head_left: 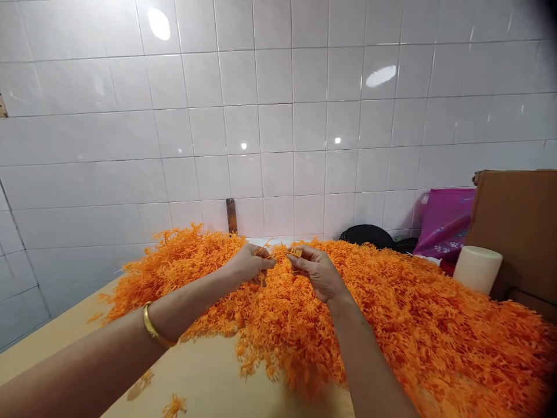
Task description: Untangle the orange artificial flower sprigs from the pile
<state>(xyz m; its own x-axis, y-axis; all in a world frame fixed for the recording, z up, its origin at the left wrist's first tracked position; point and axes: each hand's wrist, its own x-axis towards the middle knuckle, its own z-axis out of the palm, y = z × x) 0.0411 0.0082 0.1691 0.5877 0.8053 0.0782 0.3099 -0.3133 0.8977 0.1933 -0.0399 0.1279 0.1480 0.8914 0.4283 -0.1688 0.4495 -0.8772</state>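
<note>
Your left hand (249, 264) and right hand (315, 270) are both closed to a narrow pinch on a thin orange strand piece (296, 252), held just above a broad heap of tangled orange strands (418, 307). The heap spreads over a pale wooden tabletop (217, 377) to a white glazed-tile wall (278, 116), leaving open table only along the near left edge. On your right, movement is bounded by a cream cylindrical container (477, 270), a magenta plastic bag (444, 223) and an upright brown cardboard sheet (513, 226).
</note>
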